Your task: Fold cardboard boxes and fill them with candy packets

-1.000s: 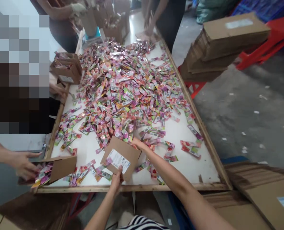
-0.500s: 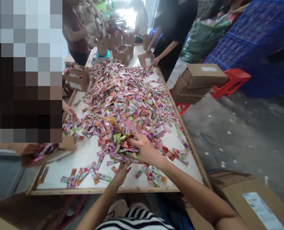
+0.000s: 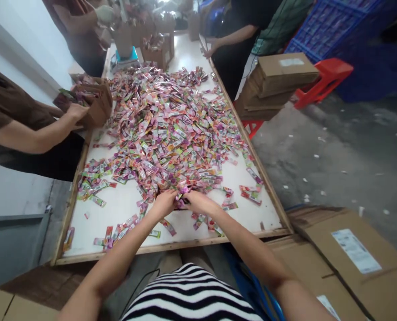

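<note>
Head view: what's different around the packet pile [image 3: 171,120]?

– Just before, the right hand [image 3: 200,203] was spread over packets while the left hand [image 3: 165,203] supported a carton from below. Now both hands sit at the pile's near edge, with a few packets [image 3: 184,189] between them.

– And the fingers?

– Left ones bent, close together; right ones curled inward. Whether they pinch anything, I can't tell. The hands mostly hide the carton.

– Other changes?

– A co-worker's hand [image 3: 76,112] is now at the filled boxes [image 3: 100,107] left of the pile.
</note>
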A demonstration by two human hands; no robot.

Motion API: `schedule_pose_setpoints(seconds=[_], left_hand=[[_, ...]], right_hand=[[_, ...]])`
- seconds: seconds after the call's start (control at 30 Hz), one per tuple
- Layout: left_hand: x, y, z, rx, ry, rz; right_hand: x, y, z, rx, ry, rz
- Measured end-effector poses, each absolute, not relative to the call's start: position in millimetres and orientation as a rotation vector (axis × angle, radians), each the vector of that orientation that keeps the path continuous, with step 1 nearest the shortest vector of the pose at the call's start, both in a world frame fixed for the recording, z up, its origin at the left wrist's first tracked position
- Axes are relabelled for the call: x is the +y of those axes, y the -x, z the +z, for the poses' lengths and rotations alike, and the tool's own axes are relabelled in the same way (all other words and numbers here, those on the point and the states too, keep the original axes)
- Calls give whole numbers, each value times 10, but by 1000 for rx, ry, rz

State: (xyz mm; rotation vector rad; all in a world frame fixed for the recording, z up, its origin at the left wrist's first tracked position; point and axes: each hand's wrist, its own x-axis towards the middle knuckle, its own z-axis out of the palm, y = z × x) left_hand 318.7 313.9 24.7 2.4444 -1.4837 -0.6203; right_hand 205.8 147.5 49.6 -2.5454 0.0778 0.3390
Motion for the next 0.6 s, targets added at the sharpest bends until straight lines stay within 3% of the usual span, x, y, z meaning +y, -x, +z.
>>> schedule_pose_setpoints(seconds=[0.1, 0.27, 0.4, 0.53, 0.6], left_hand=[[2831, -3188, 153, -1494, -2568, -876], [2677, -3164, 80, -1433, -2606, -919], [3103, -3142, 299, -1393, -2475, -773], [3637, -3039, 423, -1060, -2303, -281], [3713, -2984, 359, -1070, -2313, -208]], right_hand=[[1214, -1608, 466, 336, 2354, -63], [1125, -1314, 147, 701, 2304, -536], [1556, -1563, -34, 453, 2590, -351], [2018, -1847, -135, 142, 2699, 3], [2114, -2012, -156, 129, 2682, 143]])
